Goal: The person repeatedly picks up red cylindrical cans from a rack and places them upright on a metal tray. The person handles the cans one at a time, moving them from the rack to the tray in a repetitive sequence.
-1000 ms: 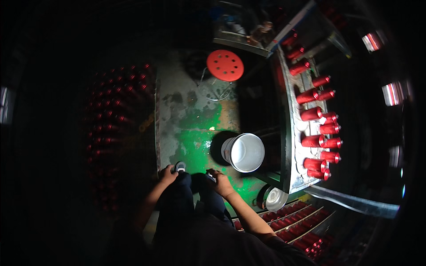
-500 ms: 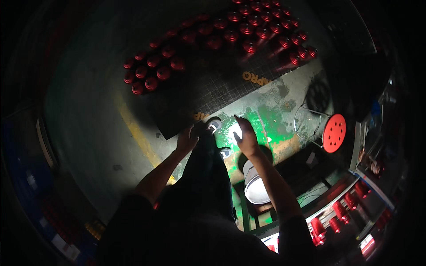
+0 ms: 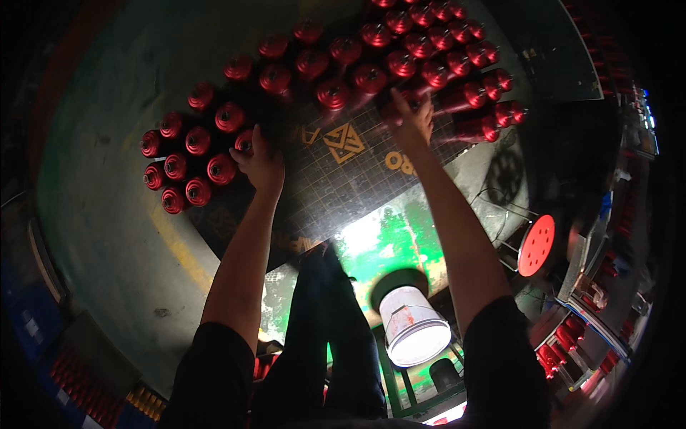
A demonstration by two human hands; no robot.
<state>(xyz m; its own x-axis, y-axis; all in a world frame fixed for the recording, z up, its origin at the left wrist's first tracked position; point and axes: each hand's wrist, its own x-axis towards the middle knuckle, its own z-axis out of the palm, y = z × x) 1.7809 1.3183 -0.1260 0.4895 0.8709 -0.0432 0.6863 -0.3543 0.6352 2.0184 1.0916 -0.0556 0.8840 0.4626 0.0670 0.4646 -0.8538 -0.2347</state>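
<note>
dim overall | glare on green floor patch point(image 3: 389, 239) | black vignetted rim | fisheye bending | slight blur

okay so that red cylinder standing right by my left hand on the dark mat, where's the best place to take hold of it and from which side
Judging by its pose, come from above. The red cylinder by your left hand stands upright, its round top facing up, with other red cylinders packed close on its far side. Close your grip around the upper rim, fingers on opposite sides, entering from the open mat side.

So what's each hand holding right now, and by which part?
Left hand closes on a red cylinder at its top end. Right hand reaches among red cylinders; its grip cannot be told.
</note>
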